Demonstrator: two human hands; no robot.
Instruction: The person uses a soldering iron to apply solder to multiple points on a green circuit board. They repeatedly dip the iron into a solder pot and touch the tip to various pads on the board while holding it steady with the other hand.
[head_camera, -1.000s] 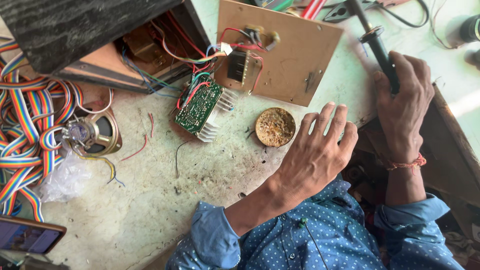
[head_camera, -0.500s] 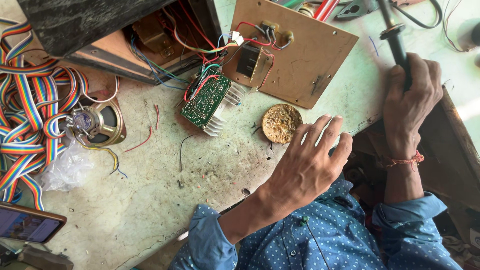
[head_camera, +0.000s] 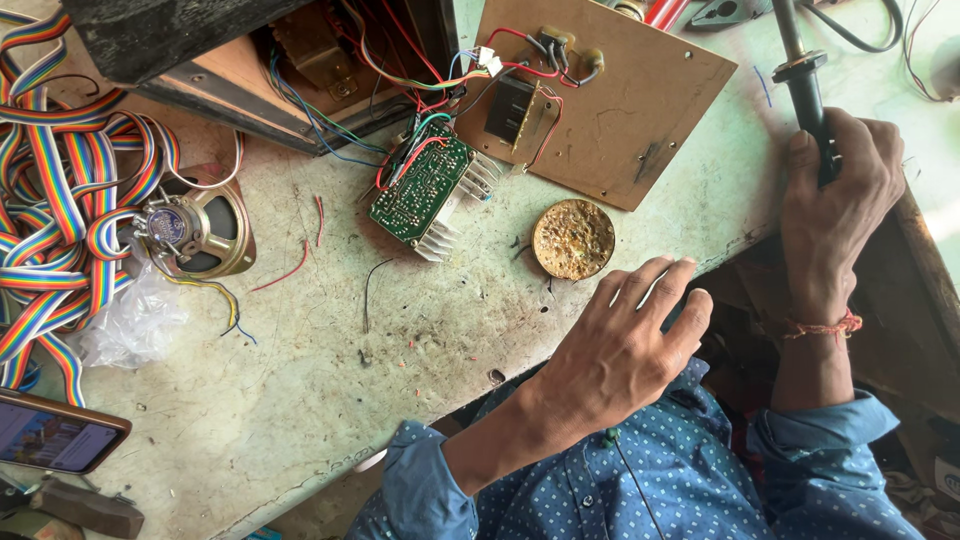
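Holding the iron (head_camera: 806, 95) tight in my right hand (head_camera: 835, 195), tip up & away from me, off frame. Left hand (head_camera: 625, 350) lies flat, open, empty on the bench edge, nearest the tin (head_camera: 573, 239). Board (head_camera: 425, 190) sits further left.

light: bright, even daylight | shadows: soft | glare: washed-out right edge | focus: sharp, slight edge distortion
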